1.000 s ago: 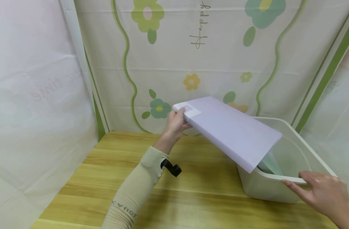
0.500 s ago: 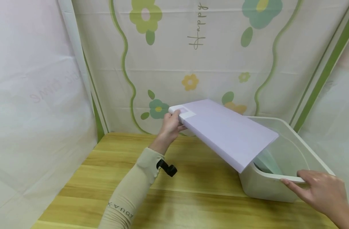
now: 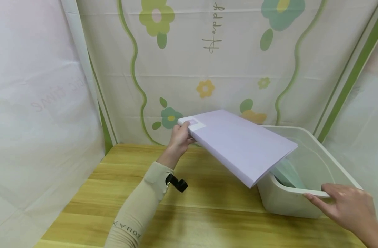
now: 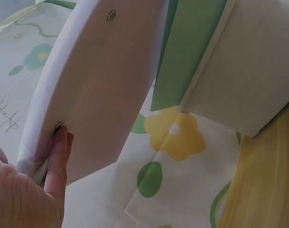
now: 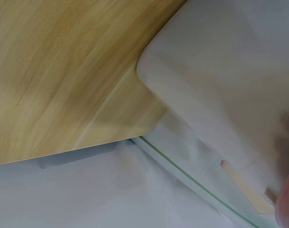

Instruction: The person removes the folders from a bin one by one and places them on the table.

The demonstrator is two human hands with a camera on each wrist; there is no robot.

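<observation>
My left hand (image 3: pixel 179 137) grips a lilac file folder (image 3: pixel 238 144) by the white-labelled end of its spine, thumb on top. The folder is held in the air, sloping down to the right, with its right corner over the rim of a white plastic bin (image 3: pixel 288 205). In the left wrist view, my fingers (image 4: pixel 58 166) lie against the folder's underside (image 4: pixel 106 95), near a metal-rimmed hole. My right hand (image 3: pixel 351 206) holds the bin's near rim, thumb outside. A pale green folder (image 3: pixel 289 174) leans inside the bin, partly hidden by the lilac one.
The bin stands at the right of a wooden table (image 3: pixel 207 220). A flower-printed cloth (image 3: pixel 176 69) hangs behind, with further cloth walls at both sides. In the right wrist view, the table's edge (image 5: pixel 78 149) shows beside the bin's wall (image 5: pixel 220 71).
My left hand has moved left and slightly down with the lilac folder, showing more of the bin's opening and the green folder. My right hand has stayed on the rim.
</observation>
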